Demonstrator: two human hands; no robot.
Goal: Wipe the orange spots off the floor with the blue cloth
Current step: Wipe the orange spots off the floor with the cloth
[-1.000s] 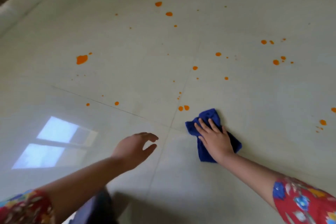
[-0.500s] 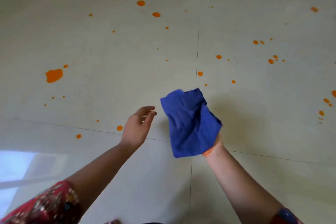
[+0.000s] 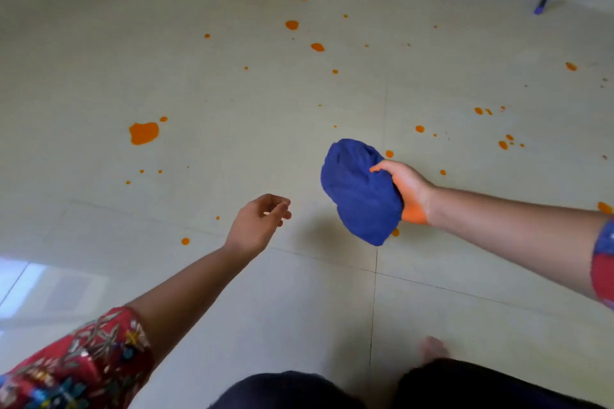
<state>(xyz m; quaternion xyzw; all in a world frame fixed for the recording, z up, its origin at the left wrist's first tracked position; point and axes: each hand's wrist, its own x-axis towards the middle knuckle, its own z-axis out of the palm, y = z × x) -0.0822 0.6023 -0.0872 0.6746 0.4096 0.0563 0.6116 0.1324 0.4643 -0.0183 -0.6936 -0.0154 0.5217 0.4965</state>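
**Q:** Where's the blue cloth [image 3: 358, 189]?

**A:** In your right hand [image 3: 410, 189], bunched into a wad and held up off the floor [image 3: 232, 93]. Its shadow sits on the tile just below-left of it. Your thumb hooks over the top of the wad; the other fingers are hidden behind the fabric. So you're grasping it.

**Q:** And the left hand [image 3: 257, 222]?

**A:** Out in front of you, apart from the cloth, hovering over the tile. Fingers loosely curled, nothing in them.

**Q:** Mess status?

**A:** Orange spots [image 3: 317, 46] are scattered over the floor ahead of you. The big blotch [image 3: 143, 133] is far left, w/ a small dot at its upper right. A few mid-size ones sit further fwd, approx centre, and there's a scatter of small ones on the right. One dot [image 3: 389, 153] shows just beside the cloth's upper-right edge. A second drop [image 3: 395, 232] peeks out at the cloth's lower edge. A lone spot [image 3: 185, 241] lies nr your left wrist.

**Q:** Anything else?

**A:** There's an orange stain [image 3: 413, 214] on the heel of your right palm. Dark furniture legs [image 3: 540, 8] w/ blue caps stand top right. Window glare [image 3: 20, 285] sits on the tile at left. There are red patterned sleeves [image 3: 83, 359] on both arms. Your bare foot [image 3: 432, 347], blurred, is at the bottom beside a tile joint [image 3: 373, 309].
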